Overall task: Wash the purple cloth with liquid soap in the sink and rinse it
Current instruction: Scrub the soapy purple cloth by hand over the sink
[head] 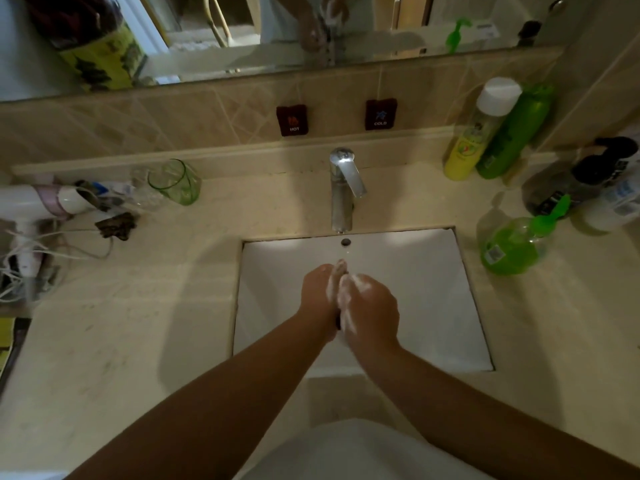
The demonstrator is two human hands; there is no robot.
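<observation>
Soapy hands pressed together over the sink.

My left hand (pixel 320 299) and right hand (pixel 369 308) meet palm to palm, lathered, above the white sink (pixel 433 306); a dark sliver between them may be the purple cloth (pixel 338 323). Green soap bottle (pixel 512 245) stands on the table (pixel 138 323), right.

Two hands (pixel 320 299) (pixel 372 306), one faucet (pixel 343 188), three green bottles (pixel 512 245) (pixel 512 133) (pixel 467 140).
</observation>
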